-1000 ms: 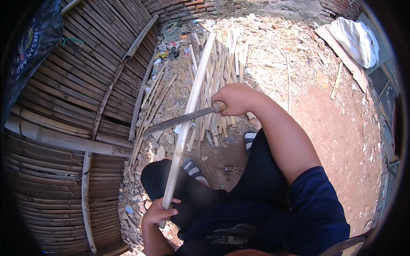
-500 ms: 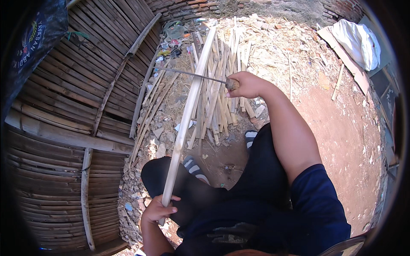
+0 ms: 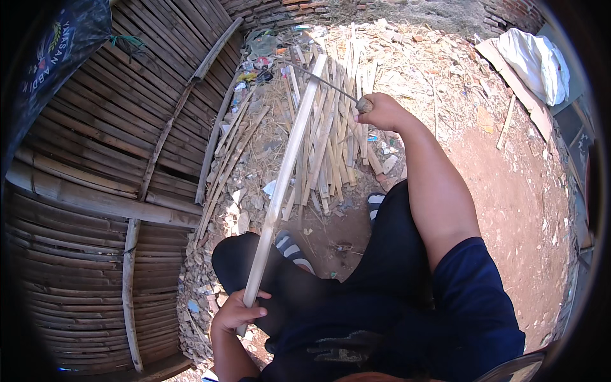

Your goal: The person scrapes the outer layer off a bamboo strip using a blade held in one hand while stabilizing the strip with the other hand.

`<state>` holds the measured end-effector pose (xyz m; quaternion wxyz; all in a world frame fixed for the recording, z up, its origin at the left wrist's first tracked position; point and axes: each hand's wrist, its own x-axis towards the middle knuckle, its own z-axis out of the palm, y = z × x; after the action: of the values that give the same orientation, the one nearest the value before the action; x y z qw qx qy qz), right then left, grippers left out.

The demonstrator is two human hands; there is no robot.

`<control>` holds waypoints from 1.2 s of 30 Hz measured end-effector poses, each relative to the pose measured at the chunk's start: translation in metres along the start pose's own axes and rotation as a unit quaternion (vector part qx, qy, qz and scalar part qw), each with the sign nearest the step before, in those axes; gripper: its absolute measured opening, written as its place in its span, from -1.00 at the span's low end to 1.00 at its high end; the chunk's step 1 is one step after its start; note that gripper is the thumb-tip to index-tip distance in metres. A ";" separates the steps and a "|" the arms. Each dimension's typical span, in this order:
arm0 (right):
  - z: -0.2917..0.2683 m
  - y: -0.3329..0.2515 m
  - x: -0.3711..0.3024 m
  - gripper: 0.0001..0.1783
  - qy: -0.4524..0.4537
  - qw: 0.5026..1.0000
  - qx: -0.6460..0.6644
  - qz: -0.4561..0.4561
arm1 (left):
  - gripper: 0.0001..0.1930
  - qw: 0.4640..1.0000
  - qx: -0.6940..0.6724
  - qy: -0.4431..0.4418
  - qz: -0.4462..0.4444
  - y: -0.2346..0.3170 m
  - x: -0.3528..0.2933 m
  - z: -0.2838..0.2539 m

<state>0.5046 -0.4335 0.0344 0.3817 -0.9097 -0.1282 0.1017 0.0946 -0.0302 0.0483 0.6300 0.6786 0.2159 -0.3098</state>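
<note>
A long pale bamboo strip slants away from me, its near end beside my left thigh and its far end over a pile of cut strips. My left hand is closed round the strip near its lower end. Held in my closed right hand is a long-bladed knife with a short wooden handle. Its thin dark blade, seen nearly edge-on, points to the far left and crosses the strip close to the far end. Whether blade and strip touch, I cannot tell.
A bamboo slat wall rises on the left, with a dark printed sheet hanging at its top. A brick wall stands at the back. White sacking lies at the far right. Rubble and litter surround the strips.
My right hand has moved the knife farther away and slightly right, so its blade crosses nearer the strip's far end. That end has dipped a little; my left hand keeps its hold.
</note>
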 end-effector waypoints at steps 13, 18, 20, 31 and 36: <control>0.015 -0.080 -0.038 -0.42 -0.213 0.957 -0.146 -0.132 | -0.56 0.995 -0.093 -0.019 0.030 -0.019 -0.002 -0.008; 0.004 -0.021 -0.012 -0.40 0.007 0.999 -0.040 0.011 | -0.55 0.999 -0.036 -0.010 -0.002 -0.005 0.000 -0.004; 0.006 -0.028 -0.016 -0.39 -0.057 0.995 -0.066 -0.038 | -0.54 1.000 -0.022 -0.011 -0.001 -0.002 0.000 -0.003; 0.040 -0.087 -0.053 -0.54 -0.185 0.937 -0.183 -0.234 | -0.55 1.000 0.024 -0.013 0.012 -0.007 -0.001 -0.002; 0.007 -0.025 -0.011 -0.36 0.017 0.999 -0.047 0.000 | -0.55 1.000 -0.008 0.005 -0.009 -0.002 -0.004 0.001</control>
<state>0.4884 -0.4148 0.0485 0.3409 -0.9281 -0.1264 0.0805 0.0905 -0.0306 0.0495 0.6315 0.6730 0.2280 -0.3104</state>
